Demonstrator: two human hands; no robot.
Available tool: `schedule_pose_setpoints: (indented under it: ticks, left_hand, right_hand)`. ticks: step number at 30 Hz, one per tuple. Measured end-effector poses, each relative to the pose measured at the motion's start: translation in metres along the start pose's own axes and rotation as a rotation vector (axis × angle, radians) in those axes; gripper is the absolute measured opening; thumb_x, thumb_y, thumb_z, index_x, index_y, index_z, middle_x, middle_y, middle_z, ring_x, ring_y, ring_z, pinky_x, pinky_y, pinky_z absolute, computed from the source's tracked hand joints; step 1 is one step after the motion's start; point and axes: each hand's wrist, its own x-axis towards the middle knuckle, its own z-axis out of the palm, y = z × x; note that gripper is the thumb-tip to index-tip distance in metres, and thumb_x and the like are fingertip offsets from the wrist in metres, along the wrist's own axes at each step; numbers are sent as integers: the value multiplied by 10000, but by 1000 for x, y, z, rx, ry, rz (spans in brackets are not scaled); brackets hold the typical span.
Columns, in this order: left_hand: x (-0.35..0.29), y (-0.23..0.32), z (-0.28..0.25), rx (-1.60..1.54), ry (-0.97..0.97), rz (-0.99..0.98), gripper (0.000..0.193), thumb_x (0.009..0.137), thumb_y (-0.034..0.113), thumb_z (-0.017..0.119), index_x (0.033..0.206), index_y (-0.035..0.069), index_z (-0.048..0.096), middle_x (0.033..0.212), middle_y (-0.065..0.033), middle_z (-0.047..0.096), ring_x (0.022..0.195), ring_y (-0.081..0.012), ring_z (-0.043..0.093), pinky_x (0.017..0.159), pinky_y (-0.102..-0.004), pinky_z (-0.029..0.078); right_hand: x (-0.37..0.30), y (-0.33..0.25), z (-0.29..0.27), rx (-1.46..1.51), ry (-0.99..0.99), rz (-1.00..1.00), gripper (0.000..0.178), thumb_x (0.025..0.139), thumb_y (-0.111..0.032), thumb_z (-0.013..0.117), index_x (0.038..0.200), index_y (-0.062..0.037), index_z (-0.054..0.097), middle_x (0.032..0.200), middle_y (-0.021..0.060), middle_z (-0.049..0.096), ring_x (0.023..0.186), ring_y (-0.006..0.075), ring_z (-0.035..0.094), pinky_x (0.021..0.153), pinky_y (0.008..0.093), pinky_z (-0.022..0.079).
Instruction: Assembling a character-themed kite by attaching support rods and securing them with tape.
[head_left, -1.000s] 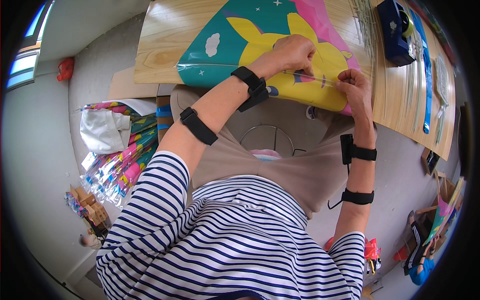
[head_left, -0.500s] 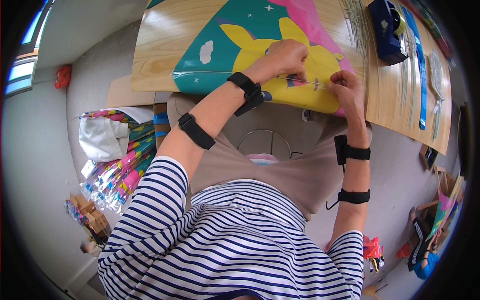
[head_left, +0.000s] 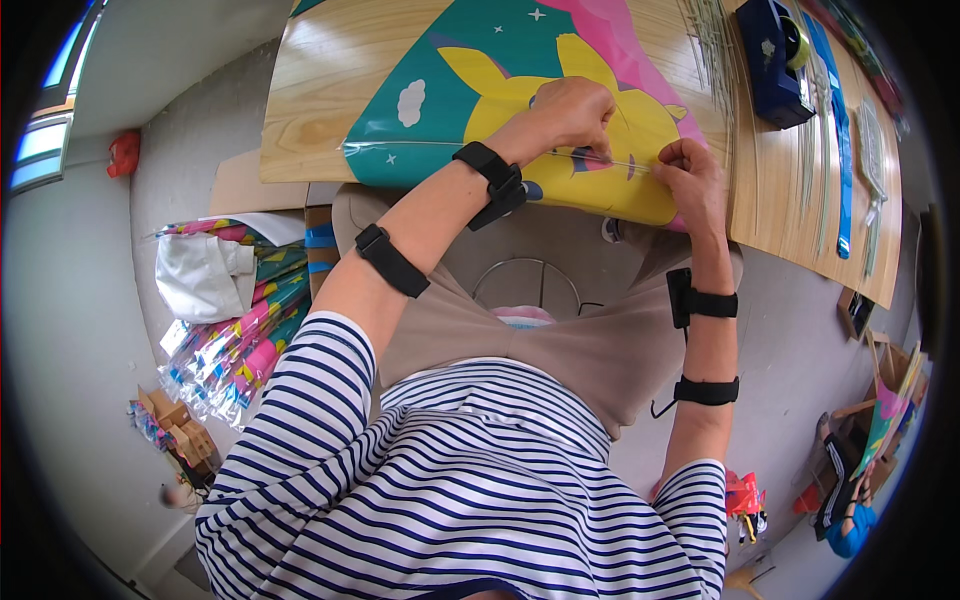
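A printed plastic sheet (head_left: 410, 60), green and pink with a big yellow cartoon figure, lies over the near edge of the wooden table. Across its near part runs a thin pale rod (head_left: 630, 164), partly hidden by my left wrist. My left hand (head_left: 570, 115) rests over the yellow figure, its fingers curled down in a pinch at the rod. To the right, thumb and forefinger of my right hand (head_left: 692, 185) close on the rod near its right end. The exact contact under the left fingers is hidden.
A dark blue tape dispenser (head_left: 775, 65) stands on the table's right part, near a blue strip (head_left: 845, 190) and several thin sticks (head_left: 715, 45). Folded printed sheets (head_left: 265, 345) and a white cloth (head_left: 205, 278) sit at lower left. Another person (head_left: 848, 515) is at far right.
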Motion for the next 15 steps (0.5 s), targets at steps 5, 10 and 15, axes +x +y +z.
schedule_pose_setpoints:
  ticks: [5, 10, 15]
  left_hand:
    - [2, -14, 3, -196, 38, 86, 199, 649, 151, 776, 702, 44, 617, 703, -78, 648, 663, -230, 625, 579, -358, 464]
    - [-1, -15, -2, -365, 43, 95, 76, 737, 48, 673, 793, 6, 644, 720, -90, 656, 706, -184, 650, 635, -306, 496]
    - [-10, -7, -2, -604, -27, 35, 97, 747, 19, 615, 824, -10, 666, 775, -122, 687, 717, -194, 693, 653, -302, 511]
  right_hand:
    - [0, 0, 1, -4, -10, -10, 133, 721, 7, 691, 843, 12, 637, 646, 9, 579, 601, 78, 522, 565, 251, 423]
    - [1, 4, 0, 74, -24, -3, 132, 729, 17, 687, 851, 12, 636, 668, 1, 584, 608, 72, 522, 562, 236, 416]
    - [1, 5, -1, 109, -23, -5, 134, 731, 17, 686, 856, 11, 638, 676, 0, 588, 612, 69, 525, 560, 234, 417]
